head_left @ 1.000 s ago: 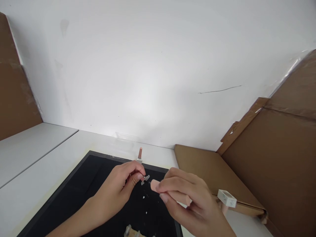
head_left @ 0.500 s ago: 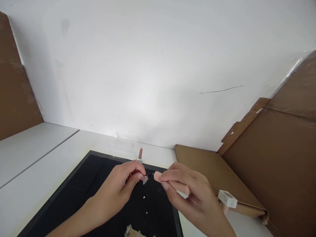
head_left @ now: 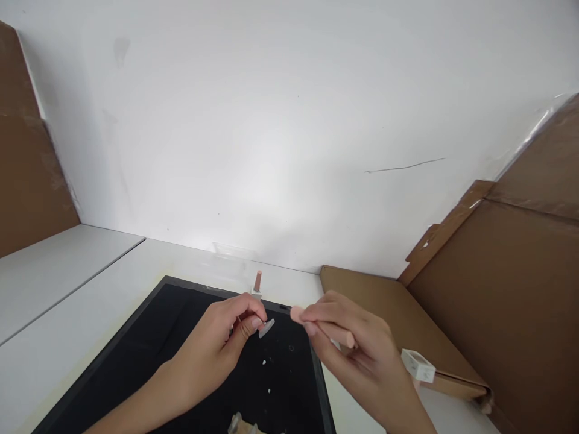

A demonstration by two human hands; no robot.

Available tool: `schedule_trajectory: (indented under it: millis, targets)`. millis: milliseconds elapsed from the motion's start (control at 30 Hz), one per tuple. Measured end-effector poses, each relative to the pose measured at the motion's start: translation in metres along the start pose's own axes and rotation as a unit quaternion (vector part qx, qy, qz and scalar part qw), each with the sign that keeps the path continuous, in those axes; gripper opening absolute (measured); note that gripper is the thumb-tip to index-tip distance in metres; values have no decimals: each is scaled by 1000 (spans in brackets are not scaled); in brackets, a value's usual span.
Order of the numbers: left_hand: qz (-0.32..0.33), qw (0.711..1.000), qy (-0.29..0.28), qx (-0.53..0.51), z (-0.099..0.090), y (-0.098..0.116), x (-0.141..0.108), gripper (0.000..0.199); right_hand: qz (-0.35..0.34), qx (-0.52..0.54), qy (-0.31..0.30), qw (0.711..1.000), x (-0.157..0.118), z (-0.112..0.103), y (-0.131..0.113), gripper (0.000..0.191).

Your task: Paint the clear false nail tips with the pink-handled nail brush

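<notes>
Pink stick, pinched in right hand, has pulled away from clear piece in left hand's tight fingertip pinch, so working contact looks broken

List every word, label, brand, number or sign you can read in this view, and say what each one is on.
No readable text anywhere.
White block at right: faint marks, too small and blurred to read.
Wall: one thin dark line, not lettering.
Pink handle in the right hand: no lettering visible on the part that shows.
</notes>
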State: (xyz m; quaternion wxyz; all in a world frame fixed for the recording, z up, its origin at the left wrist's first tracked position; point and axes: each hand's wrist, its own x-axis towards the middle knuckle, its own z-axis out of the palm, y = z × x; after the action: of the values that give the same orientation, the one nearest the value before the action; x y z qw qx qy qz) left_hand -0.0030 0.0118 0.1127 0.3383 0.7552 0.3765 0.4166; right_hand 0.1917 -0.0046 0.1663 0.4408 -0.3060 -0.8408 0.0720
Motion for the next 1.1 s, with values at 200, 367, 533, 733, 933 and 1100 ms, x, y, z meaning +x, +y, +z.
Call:
schedule_trajectory:
  millis: [200,367,533,733,933,1100]
  targets:
    - [-3,1000,2,-6,-1,1,2,20,-40,53,-37,997,0,1,-5,26]
    - [4,1000,4,-7,0,2,1,19,-6,5,-27,1000,-2,2,-1,23]
    - [7,1000,5,-10,0,0,1,19,-23,17,-1,1000,-1,1,-6,28]
    - [-8,999,-5,-32,-1,3,2,18,-30,35,-37,998,0,6,-10,24]
    - [-33,997,-11,-72,-2,4,0,19,-9,-19,26,999,0,4,-2,24]
    - [-56,986,-29,-152,-4,7,2,18,-49,48,1,998,3,6,-16,27]
